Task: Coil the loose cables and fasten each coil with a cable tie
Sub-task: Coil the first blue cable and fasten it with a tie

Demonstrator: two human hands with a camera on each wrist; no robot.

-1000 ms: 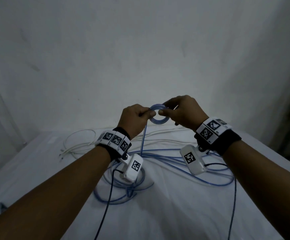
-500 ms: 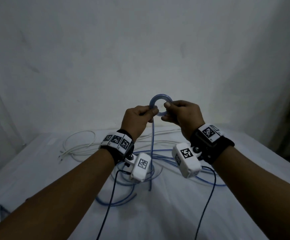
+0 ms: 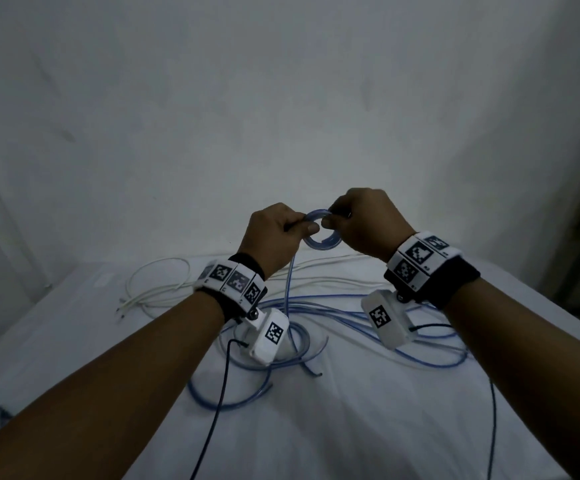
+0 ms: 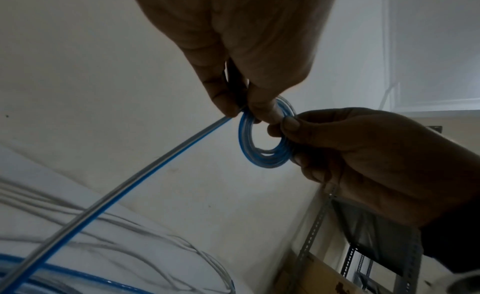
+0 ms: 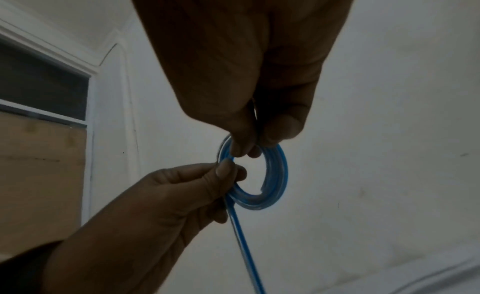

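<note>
Between the two raised hands, a small blue cable coil (image 3: 323, 233) is pinched on both sides: left hand (image 3: 274, 237) at its near edge, right hand (image 3: 364, 223) opposite, fingers curled tight. Winding well likely means keeping each turn flat on the last while feeding slack evenly. Below the hands, the translucent blue-striped loose cable (image 3: 288, 289) trails down to tangled loops on the white sheet (image 3: 316, 438).

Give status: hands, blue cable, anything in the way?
Left hand and right hand both pinch the small blue coil. Tail hangs to loose blue cable on the table. No tie on. Nothing blocking.
</note>
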